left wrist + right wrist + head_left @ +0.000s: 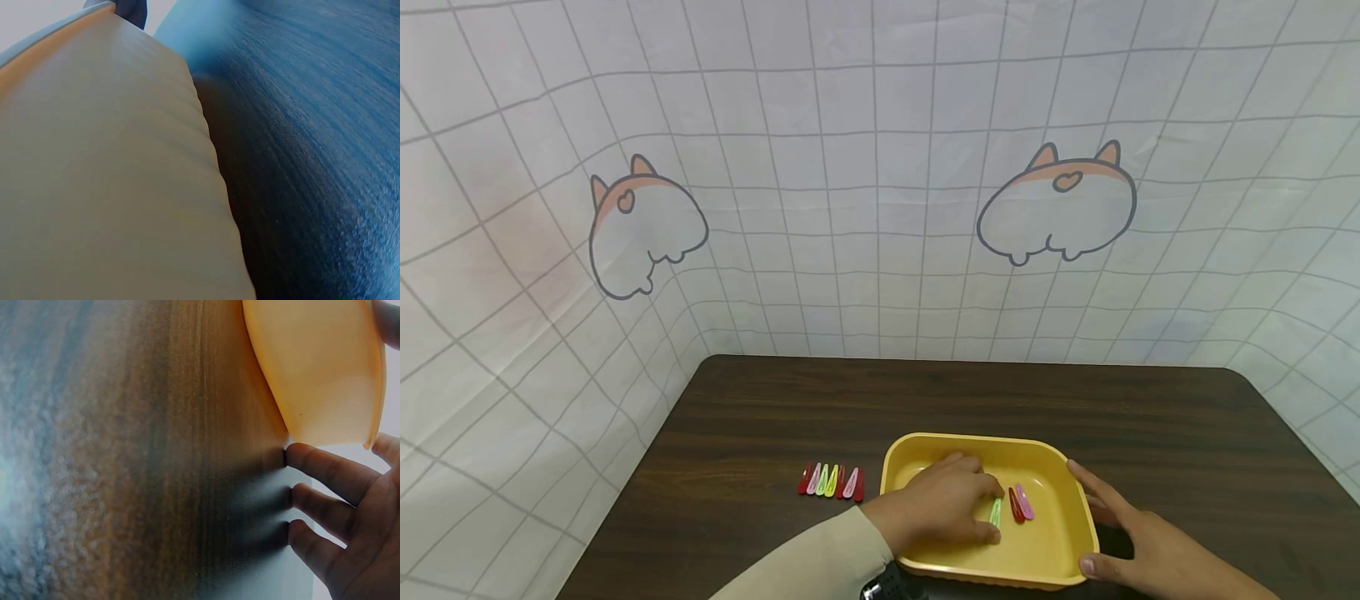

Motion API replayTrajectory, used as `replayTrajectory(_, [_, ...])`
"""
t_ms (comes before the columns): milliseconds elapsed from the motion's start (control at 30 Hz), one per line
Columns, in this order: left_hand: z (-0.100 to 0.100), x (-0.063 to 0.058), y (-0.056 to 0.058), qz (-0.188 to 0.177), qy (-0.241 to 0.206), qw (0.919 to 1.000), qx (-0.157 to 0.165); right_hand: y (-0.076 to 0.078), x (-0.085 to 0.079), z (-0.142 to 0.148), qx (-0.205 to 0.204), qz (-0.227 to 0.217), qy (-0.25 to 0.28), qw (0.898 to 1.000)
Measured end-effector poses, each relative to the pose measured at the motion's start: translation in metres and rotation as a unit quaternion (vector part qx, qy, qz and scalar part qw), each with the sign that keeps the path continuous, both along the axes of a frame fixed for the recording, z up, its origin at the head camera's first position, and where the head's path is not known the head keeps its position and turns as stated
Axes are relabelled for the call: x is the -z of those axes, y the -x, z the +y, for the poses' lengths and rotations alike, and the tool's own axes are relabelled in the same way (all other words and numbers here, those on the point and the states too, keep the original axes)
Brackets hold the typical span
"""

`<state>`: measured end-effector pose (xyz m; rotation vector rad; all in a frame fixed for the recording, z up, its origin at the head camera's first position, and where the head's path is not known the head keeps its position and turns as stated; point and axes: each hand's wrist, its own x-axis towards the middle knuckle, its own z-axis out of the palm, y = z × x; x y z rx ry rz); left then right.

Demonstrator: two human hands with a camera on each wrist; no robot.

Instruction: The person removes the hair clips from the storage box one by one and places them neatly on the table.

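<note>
My left hand (951, 500) reaches into a yellow tray (1060, 533), with thumb and index finger at the two ends of a light green hair clip (996, 512). Just right of that clip, a red hair clip (1016, 505) and a pink hair clip (1025, 502) lie side by side on the tray floor. At the tray's right side, my right hand (1138, 537) spreads its thumb and index finger along the rim. In the right wrist view its other fingers (322, 509) extend beside the tray, tips at the table. The left wrist view shows no hand, only the tray's outer wall (112, 156).
A row of several red, pink, green and yellow hair clips (831, 482) lies on the dark wooden table (760, 417), left of the tray. White checked cloth (880, 208) with cartoon drawings hangs behind and at the sides. A dark object (891, 583) shows below the left sleeve.
</note>
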<state>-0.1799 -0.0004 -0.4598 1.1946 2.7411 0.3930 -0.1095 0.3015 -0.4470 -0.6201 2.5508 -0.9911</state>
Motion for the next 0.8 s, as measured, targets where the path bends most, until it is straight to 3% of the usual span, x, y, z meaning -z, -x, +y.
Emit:
replayTrajectory(267, [0.0,0.0,0.003,-0.007,-0.021,0.9996,-0.017,-0.001,-0.001,-0.001,0.0,0.009,-0.003,1.0])
replayTrajectory(800, [-0.007,-0.018,0.005,-0.053,-0.105,0.9923,-0.04,0.0,-0.002,-0.001,-0.003,0.0,0.001,1.0])
